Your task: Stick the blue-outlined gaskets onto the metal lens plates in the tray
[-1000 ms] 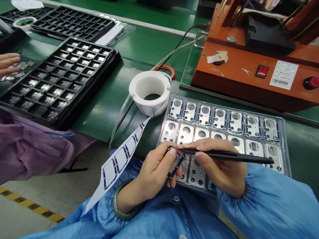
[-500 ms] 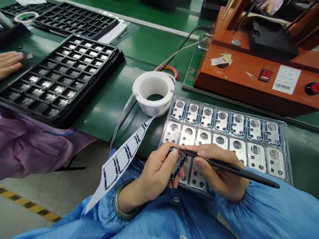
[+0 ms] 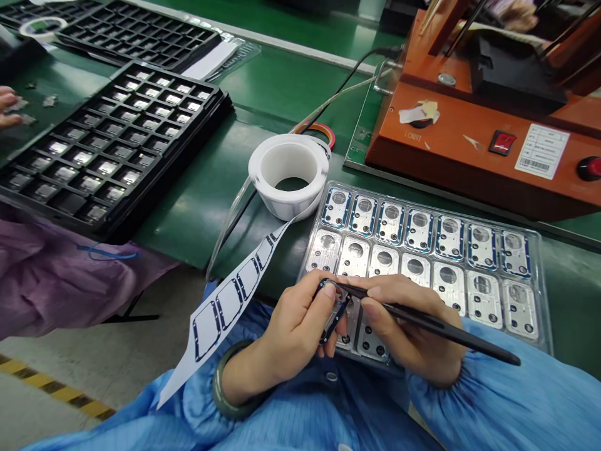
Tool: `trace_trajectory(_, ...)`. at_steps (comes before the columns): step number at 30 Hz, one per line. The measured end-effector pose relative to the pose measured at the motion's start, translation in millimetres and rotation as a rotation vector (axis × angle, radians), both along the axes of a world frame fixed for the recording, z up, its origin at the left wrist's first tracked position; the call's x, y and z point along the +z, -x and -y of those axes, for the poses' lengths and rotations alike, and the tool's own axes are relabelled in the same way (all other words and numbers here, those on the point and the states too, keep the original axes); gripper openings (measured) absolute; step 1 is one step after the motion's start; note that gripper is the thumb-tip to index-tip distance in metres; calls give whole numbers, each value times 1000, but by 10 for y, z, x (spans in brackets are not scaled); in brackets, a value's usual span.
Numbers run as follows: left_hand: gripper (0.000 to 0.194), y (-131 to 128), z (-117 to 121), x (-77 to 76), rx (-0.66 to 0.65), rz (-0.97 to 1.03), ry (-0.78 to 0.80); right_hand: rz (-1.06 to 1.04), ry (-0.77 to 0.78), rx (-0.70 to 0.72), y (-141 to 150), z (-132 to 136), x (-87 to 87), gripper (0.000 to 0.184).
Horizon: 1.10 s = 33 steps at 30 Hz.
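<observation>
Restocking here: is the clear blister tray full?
Full where visible: plates fill every pocket of the tray; left hand and right hand partly hide the nearest row.

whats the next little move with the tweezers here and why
Probably slide the tips of the black tweezers along the dark rim of the small metal frame in the left hand, pressing lightly. The right hand has the tips at the frame's upper edge, and the white strip nearby carries similar dark rounded outlines.
</observation>
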<state>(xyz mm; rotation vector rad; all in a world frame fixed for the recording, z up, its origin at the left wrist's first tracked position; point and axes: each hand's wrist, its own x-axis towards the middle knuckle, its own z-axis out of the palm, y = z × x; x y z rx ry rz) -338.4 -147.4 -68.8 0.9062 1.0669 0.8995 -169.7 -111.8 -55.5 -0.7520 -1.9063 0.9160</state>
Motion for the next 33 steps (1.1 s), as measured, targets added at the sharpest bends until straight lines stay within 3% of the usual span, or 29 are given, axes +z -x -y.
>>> trace_trajectory(10,25,-4,4,-3,-1,-40,-23,20,55,-114,9,44,-47,31)
trace_trajectory(19,27,-2,-4,33,-28,-59,-23,-150,172,-188,12,21,24,24)
trace_trajectory(33,25,-8,-4,25,-13,-43,-10,-125,214,-130,21,19,-1,27)
